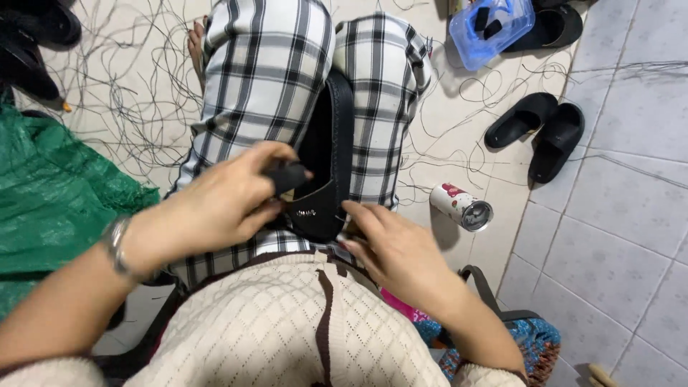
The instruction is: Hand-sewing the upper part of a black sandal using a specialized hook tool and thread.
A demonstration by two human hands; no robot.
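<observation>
- Left hand (215, 204): fingers closed round a short black tool handle (288, 175), its tip hidden against the shoe; the grip looks firm.
- Right hand (398, 251): fingers loosely extended, holding nothing, fingertips resting at the near right edge of the black shoe (326, 161).
- Black shoe: lies lengthwise on the lap between the checked trouser legs (261, 79), toe end near, opening to the left; dark, smooth upper with a thick sole rim on the right.
- Judgement: the work goes best with the right hand pinning the shoe steady while the tool is pressed in short, controlled strokes away from the fingers.
- Surroundings: black threads (136, 107) strewn on the tiled floor (631, 215); a tipped can (461, 206) right; black sandals (537, 132) far right; green fabric (50, 193) left.
</observation>
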